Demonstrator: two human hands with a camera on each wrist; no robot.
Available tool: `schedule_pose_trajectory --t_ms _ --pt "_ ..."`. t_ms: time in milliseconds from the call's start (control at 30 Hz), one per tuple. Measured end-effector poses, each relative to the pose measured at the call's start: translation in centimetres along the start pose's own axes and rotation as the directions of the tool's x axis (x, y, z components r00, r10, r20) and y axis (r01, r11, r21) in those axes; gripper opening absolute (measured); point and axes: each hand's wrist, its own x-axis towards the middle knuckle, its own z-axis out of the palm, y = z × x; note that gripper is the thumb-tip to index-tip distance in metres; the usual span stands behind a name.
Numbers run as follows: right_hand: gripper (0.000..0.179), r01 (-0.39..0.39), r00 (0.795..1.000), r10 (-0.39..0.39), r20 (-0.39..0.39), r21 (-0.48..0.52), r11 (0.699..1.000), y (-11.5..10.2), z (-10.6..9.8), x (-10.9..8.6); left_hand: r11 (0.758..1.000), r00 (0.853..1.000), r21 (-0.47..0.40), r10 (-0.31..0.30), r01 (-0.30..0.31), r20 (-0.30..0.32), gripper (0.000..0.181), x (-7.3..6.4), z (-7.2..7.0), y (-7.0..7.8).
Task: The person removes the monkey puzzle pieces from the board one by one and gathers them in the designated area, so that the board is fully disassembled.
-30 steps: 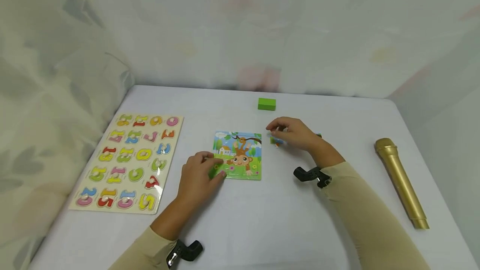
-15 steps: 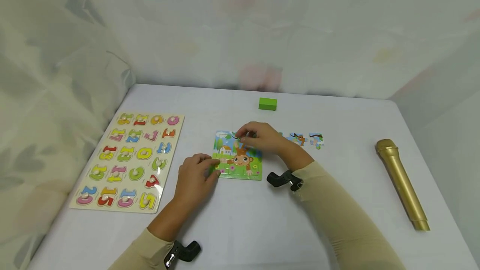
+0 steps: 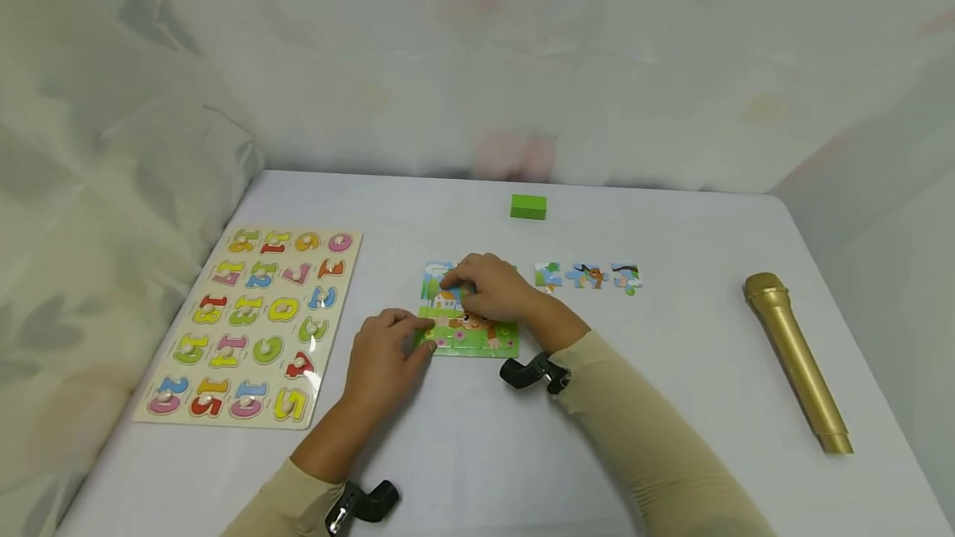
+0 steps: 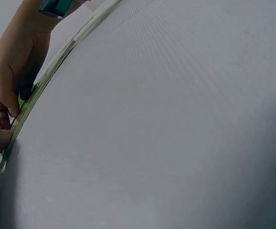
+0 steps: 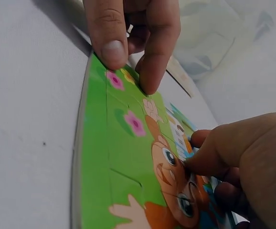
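A square jigsaw puzzle (image 3: 466, 342) with a monkey, a house and flowers lies flat in a thin tray on the white table. My left hand (image 3: 384, 359) holds its left edge between thumb and index finger; the right wrist view shows the left thumb (image 5: 111, 52) at the puzzle's corner. Over the upper left part, my right hand (image 3: 496, 288) has bent fingers touching the picture near the house. Whether a piece sits between them is hidden. Three loose puzzle pieces lie in a row to the right: a green-blue piece (image 3: 548, 274), a monkey-part piece (image 3: 589, 277) and a branch piece (image 3: 627, 275).
A number peg board (image 3: 254, 317) full of coloured numerals lies on the left. Behind the puzzle stands a green block (image 3: 528, 206). A gold microphone (image 3: 798, 363) lies near the right edge. Patterned cloth (image 3: 477, 65) hangs behind the table.
My right hand has moved left from beside the loose pieces onto the puzzle, first to its top middle, then to its upper left. The loose row is uncovered now. My left hand has stayed.
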Motion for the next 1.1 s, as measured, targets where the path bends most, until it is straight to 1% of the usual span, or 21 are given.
schedule_pose_trajectory --t_ms 167,533,700,800,933,1100 --pt "0.047 -0.011 1.0 0.011 -0.005 -0.007 1.0 -0.29 0.29 -0.09 1.0 1.0 0.004 0.0 0.0 -0.002 0.027 -0.01 -0.09 -0.1" --pt "0.043 -0.013 1.0 0.013 0.018 0.018 1.0 -0.33 0.19 -0.1 1.0 1.0 0.024 -0.005 0.005 0.011 0.027 0.09 -0.35 0.16" --pt "0.053 -0.053 0.998 0.052 0.029 0.046 0.998 -0.49 0.01 -0.06 0.999 1.0 0.03 -0.012 0.012 0.019 0.027 0.18 -0.3 0.23" --pt "0.058 -0.073 0.997 0.071 0.035 0.042 0.996 -0.61 -0.09 -0.07 0.999 0.999 0.035 -0.02 0.019 0.029 0.026 0.24 -0.25 0.24" --pt "0.057 -0.072 0.997 0.071 0.04 0.022 0.997 -0.68 -0.11 -0.1 0.999 0.999 0.039 -0.021 0.02 0.034 0.026 0.29 -0.23 0.23" --pt "0.055 -0.069 0.997 0.068 0.036 0.023 0.997 -0.73 -0.07 -0.14 0.999 0.999 0.036 -0.014 0.012 0.034 0.026 0.33 -0.34 0.26"
